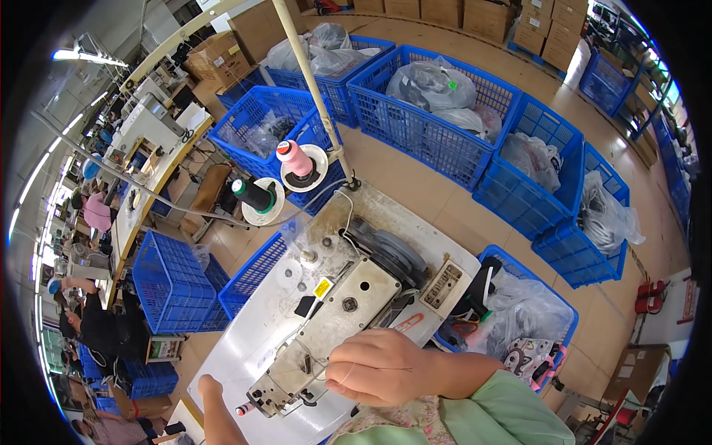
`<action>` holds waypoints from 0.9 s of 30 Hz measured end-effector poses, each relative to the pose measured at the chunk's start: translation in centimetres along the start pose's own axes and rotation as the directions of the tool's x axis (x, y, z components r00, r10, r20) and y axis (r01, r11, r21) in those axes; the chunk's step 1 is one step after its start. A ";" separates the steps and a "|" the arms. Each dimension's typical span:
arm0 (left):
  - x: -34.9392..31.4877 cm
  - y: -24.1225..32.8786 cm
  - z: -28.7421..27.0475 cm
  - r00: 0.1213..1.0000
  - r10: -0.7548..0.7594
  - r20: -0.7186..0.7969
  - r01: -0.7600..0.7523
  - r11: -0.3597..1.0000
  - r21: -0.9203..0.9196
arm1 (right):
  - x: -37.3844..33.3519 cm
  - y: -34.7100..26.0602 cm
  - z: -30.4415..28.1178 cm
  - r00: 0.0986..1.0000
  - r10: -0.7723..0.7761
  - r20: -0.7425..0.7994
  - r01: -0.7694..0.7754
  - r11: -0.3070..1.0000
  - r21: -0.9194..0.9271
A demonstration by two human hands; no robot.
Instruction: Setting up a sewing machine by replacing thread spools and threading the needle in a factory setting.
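A worn off-white industrial sewing machine [345,300] stands on a pale table [256,337] in front of me. My right hand [382,367] is over the near side of the machine head, its fingers curled together. A thin thread [397,368] runs across those fingers and seems pinched in them. My left hand [210,386] is by the table's left edge, apart from the machine; its fingers are mostly hidden. A small pink spool [243,409] sits at the machine's near end. Orange-handled snips [408,322] lie beside the machine on the right.
A pink thread cone [294,159] and a dark thread cone [252,194] stand on holders beyond the machine. Blue crates [434,137] with plastic bags line the far side. Another blue crate [571,319] adjoins the table at right. A person in black [111,326] is at far left.
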State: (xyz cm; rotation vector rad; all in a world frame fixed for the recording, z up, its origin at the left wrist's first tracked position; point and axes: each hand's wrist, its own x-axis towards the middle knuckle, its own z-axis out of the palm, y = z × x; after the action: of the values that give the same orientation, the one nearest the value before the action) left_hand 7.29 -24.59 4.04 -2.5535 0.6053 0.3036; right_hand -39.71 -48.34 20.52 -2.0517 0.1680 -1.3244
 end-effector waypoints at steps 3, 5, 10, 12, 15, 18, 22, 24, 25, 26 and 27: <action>-0.4 -0.3 -0.1 0.998 -0.022 0.057 0.023 0.999 -0.024 | -0.1 -0.1 0.0 1.000 0.004 0.001 -0.004 1.000 0.001; -0.3 -0.8 0.4 0.997 -0.013 0.070 0.015 1.000 -0.023 | -0.2 -0.1 0.0 0.998 0.046 0.032 -0.048 0.998 0.046; 1.7 -0.6 1.3 0.986 0.161 -0.055 -0.162 0.986 -0.032 | 0.2 0.5 0.2 0.976 0.188 0.108 -0.209 0.948 0.242; 0.1 3.5 -2.0 0.930 0.225 -0.291 -0.280 0.946 -0.164 | 0.2 0.8 0.5 0.948 0.275 0.159 -0.314 0.887 0.338; -4.2 8.5 -8.6 0.706 0.410 -0.577 -0.648 0.703 -0.294 | 0.2 1.3 1.2 0.827 0.505 0.247 -0.553 0.653 0.517; -13.3 14.8 -17.5 0.733 0.466 -0.496 -0.651 0.269 -0.709 | -0.3 2.6 1.8 0.721 0.604 0.339 -0.621 0.346 0.704; -20.0 17.5 -20.7 0.452 0.697 -0.557 -0.644 -0.177 -0.744 | -0.4 3.8 2.5 0.648 0.667 0.368 -0.621 0.184 0.761; -21.7 18.6 -21.4 0.402 0.756 -0.517 -0.621 -0.190 -0.760 | -0.2 3.9 2.8 0.638 0.671 0.378 -0.634 0.180 0.752; -22.1 19.0 -21.7 0.337 0.812 -0.476 -0.601 -0.204 -0.773 | 0.0 3.8 3.0 0.635 0.677 0.372 -0.629 0.173 0.758; -22.2 19.2 -21.8 0.339 0.811 -0.476 -0.599 -0.203 -0.774 | 0.1 3.8 3.1 0.631 0.685 0.364 -0.622 0.167 0.765; -22.3 19.3 -21.9 0.344 0.843 -0.414 -0.577 -0.159 -0.801 | 0.2 3.9 3.1 0.630 0.685 0.366 -0.623 0.165 0.765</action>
State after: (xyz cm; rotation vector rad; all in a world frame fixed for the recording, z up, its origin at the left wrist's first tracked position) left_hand -19.23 -42.83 21.80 -2.4351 2.3905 1.8473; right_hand -36.07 -49.97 17.55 -0.8256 0.3199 -0.6276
